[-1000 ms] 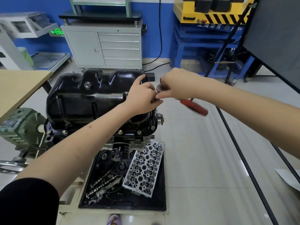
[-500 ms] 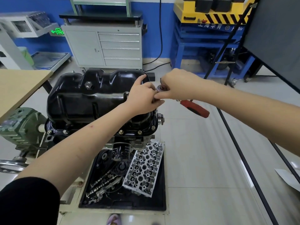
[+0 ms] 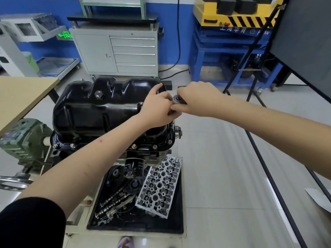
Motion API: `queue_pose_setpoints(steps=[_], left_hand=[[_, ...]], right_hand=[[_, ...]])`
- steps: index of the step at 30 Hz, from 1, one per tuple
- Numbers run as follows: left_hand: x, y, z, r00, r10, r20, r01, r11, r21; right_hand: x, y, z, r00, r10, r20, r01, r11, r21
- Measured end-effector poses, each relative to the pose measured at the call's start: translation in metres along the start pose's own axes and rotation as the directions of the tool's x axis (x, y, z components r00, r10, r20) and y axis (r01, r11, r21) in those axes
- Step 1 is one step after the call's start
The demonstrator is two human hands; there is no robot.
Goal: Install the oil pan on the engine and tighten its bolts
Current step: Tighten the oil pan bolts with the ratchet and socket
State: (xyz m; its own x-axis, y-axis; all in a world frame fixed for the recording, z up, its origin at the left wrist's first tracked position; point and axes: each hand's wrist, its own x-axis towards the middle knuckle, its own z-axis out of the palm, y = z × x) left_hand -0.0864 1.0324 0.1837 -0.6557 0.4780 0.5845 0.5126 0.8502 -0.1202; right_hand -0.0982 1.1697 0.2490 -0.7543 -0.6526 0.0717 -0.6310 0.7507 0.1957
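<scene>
The black oil pan [image 3: 107, 108] sat on the engine, under the left hand [image 3: 157, 111]; that hand curled on the pan's right end; the right hand [image 3: 195, 99] was closed around a ratchet [image 3: 177, 99], touching the left fingers; bolts [image 3: 133, 146] lined the rim below.

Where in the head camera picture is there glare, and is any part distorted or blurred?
Head view: glare streaks lie on the glossy oil pan and the floor tiles; the wide-angle lens bends straight lines near the edges, as on the table; the hands and engine parts look sharp.
</scene>
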Motion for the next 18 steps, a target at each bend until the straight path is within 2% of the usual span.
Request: queue_pose_setpoints(steps=[3,6,9,11,15,18], left_hand=[[0.000,-0.005,0.006,0.996,-0.050,0.076,0.053,0.998,-0.040],[0.000,-0.010,0.011,0.983,-0.126,0.136,0.132,0.991,-0.036],[0.001,-0.010,0.014,0.971,-0.153,0.185,0.158,0.987,-0.009],[0.001,-0.011,0.015,0.971,-0.151,0.187,0.154,0.988,0.000],[0.000,-0.010,0.017,0.982,-0.132,0.132,0.133,0.991,0.006],[0.000,-0.011,0.018,0.981,-0.143,0.133,0.143,0.990,0.009]], right_hand=[[0.005,0.003,-0.003,0.999,-0.024,0.038,0.023,0.999,0.041],[0.011,0.017,-0.009,0.983,-0.166,0.074,0.158,0.983,0.097],[0.011,0.028,-0.006,0.970,-0.226,0.095,0.191,0.939,0.284],[0.009,0.031,0.001,0.981,-0.172,0.085,0.133,0.929,0.345],[0.001,0.022,0.022,0.993,-0.016,-0.115,0.037,0.983,0.182],[-0.005,0.007,0.031,0.976,0.182,-0.119,-0.131,0.929,0.347]])
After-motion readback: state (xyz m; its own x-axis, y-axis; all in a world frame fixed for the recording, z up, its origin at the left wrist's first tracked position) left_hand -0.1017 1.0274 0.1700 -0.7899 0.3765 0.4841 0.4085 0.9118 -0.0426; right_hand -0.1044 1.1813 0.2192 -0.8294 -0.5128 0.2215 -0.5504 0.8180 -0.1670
